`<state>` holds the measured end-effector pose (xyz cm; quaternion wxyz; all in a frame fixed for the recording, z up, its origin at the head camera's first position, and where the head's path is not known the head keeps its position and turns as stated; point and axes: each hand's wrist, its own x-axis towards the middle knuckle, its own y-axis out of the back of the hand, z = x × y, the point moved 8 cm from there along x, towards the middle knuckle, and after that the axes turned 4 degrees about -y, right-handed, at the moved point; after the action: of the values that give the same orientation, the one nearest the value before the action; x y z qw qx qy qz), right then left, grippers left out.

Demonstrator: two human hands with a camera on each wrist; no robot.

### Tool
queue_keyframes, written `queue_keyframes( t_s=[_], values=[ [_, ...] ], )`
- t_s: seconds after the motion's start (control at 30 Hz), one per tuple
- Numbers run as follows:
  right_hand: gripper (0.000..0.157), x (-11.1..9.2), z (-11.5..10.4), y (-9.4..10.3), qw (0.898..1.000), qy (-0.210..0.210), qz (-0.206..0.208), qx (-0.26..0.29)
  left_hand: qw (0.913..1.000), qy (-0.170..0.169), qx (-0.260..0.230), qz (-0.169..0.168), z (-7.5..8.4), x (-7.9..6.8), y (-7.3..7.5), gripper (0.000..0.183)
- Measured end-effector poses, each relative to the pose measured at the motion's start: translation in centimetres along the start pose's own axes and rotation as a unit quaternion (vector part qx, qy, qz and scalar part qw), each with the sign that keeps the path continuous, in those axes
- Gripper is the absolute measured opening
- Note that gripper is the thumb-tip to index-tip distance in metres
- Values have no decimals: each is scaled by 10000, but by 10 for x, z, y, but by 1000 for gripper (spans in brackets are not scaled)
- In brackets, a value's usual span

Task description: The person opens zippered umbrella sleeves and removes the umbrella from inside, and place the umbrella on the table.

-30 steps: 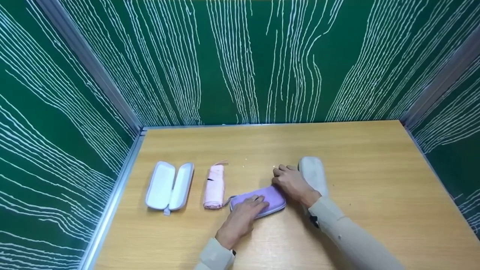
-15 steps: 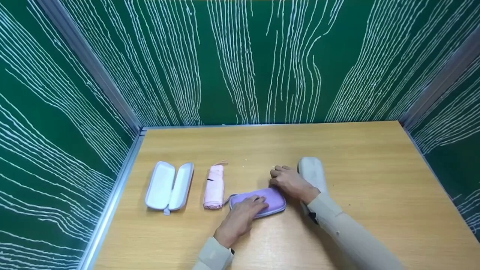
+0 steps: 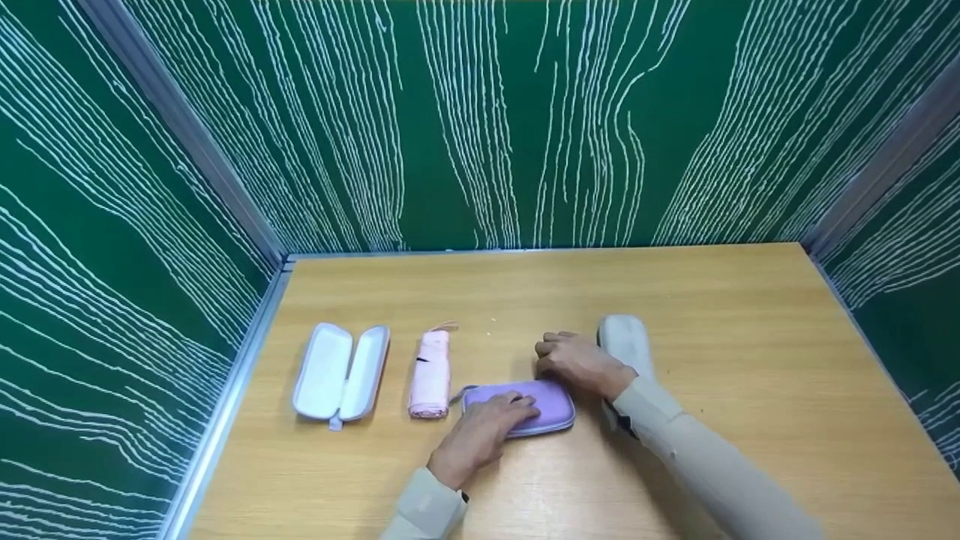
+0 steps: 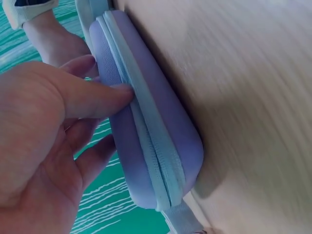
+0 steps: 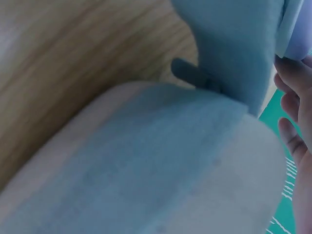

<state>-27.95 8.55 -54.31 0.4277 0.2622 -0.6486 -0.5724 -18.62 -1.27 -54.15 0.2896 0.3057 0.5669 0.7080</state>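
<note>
A purple zip case [image 3: 551, 401] with a pale zipper band lies on the table, its cloth loop to the left. My left hand [image 3: 484, 431] holds it from the near side, fingers over the top. In the left wrist view, the left thumb [image 4: 114, 97] presses against the zipper band, which faces the camera. My right hand [image 3: 577, 364] bends over the far right edge of the case, fingers curled downward. Its fingertips are hidden, so I cannot tell what they pinch. Beside the right wrist lies a grey case [image 3: 626, 341], partly covered by the forearm.
A white hard case [image 3: 324, 375] lies opened out at the left. Between it and the purple case is a folded pink umbrella [image 3: 430, 379] with a thin cord. Tiny white specks [image 3: 491, 326] dot the wooden table [image 3: 720, 465]. Green walls [image 3: 570, 150] stand around the back and sides.
My right hand has shifted a little left along the far edge of the purple case. The case has turned slightly, its right end coming nearer. My left hand has stayed nearly in place.
</note>
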Motion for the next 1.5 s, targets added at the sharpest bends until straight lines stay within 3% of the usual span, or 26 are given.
queue_keyframes(
  t_s=[0.3,0.7,0.93,1.13,1.5],
  values=[
    [12,5,-6,-2,9986,248,106,451,9996,-257,-93,74,0,-3,0,67],
    [17,22,-17,-9,9992,231,-320,77,9995,-231,-134,162,0,-6,1,60],
    [13,36,-27,-8,9993,348,40,142,9992,-307,-106,248,1,-4,1,59],
    [10,45,-32,-9,9992,399,46,79,9993,-276,88,248,3,1,0,61],
    [12,54,-37,-11,9997,98,169,-136,9996,-149,-11,228,0,-1,-2,61]
  ],
)
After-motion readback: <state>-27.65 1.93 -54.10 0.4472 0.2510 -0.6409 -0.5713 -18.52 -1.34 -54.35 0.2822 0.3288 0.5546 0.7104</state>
